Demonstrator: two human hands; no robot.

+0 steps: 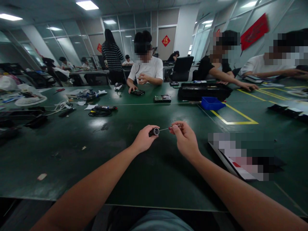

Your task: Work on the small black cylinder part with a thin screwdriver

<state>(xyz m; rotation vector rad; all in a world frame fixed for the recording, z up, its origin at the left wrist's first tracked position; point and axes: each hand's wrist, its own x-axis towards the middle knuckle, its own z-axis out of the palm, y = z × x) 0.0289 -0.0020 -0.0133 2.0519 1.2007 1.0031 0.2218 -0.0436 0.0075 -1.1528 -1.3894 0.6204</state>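
Beyond the near edge of the green desk [141, 186], my left hand [143, 140] grips a black cylinder [154, 132]; right hand [187, 139] pinches an apparent metal-shafted screwdriver [170, 128].

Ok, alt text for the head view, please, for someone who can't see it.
The left hand holds a small black cylindrical part while the right hand points a slim metal-shafted screwdriver at its round end, above a green tabletop. Farther back are a blue plastic bin, a long black case and a person in a white shirt.
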